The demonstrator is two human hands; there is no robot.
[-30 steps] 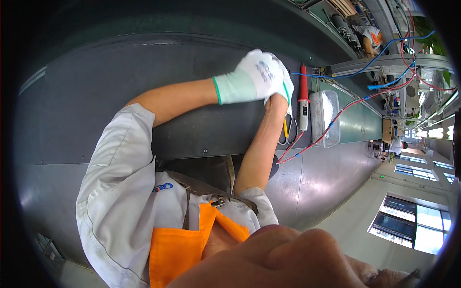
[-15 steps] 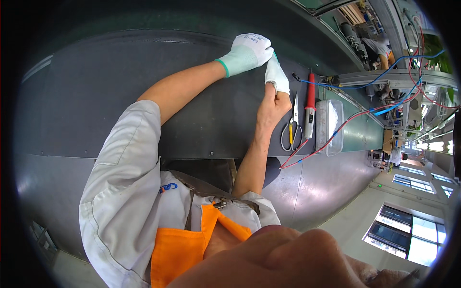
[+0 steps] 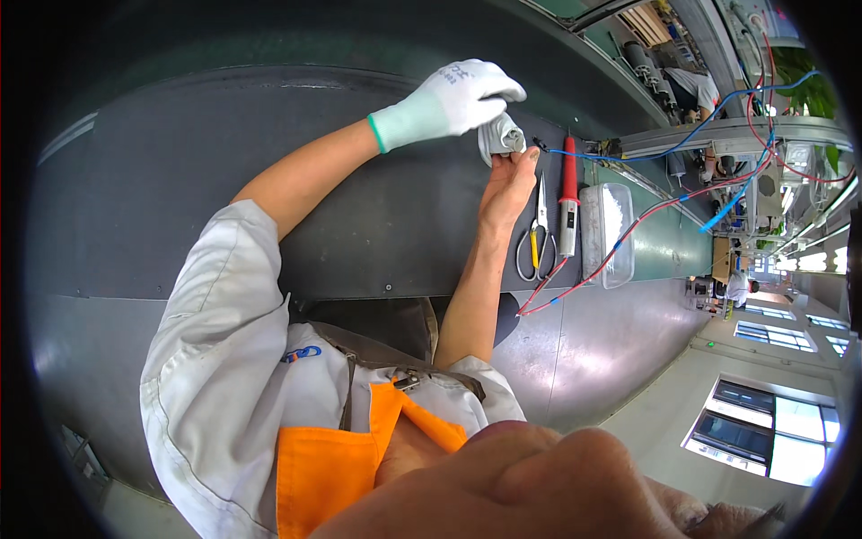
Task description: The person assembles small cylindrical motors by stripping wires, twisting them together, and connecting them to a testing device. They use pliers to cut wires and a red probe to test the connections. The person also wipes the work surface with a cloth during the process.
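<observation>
My left hand [image 3: 460, 101] wears a white knit glove with a green cuff. Its fingers are apart, just above a crumpled white-grey glove [image 3: 499, 140]. That loose glove is bunched up, and whether my left fingertips touch it is hard to tell. My right hand [image 3: 510, 187] is bare and grips the bunched glove between thumb and fingers. Both hands are over the dark work table [image 3: 359, 216].
Right of my right hand lie scissors [image 3: 535, 244] with a yellow mark on the handle, a red and grey corded hand tool [image 3: 569, 184], and a clear plastic box [image 3: 620, 265] with white contents. Red and blue cables [image 3: 669, 208] run to a metal frame [image 3: 709, 144]. A person [image 3: 691, 90] is farther off.
The white glove, which covered my right fingers and was pinched by my left hand, is now off them and bunched in my right hand. My left fingers have spread and released it.
</observation>
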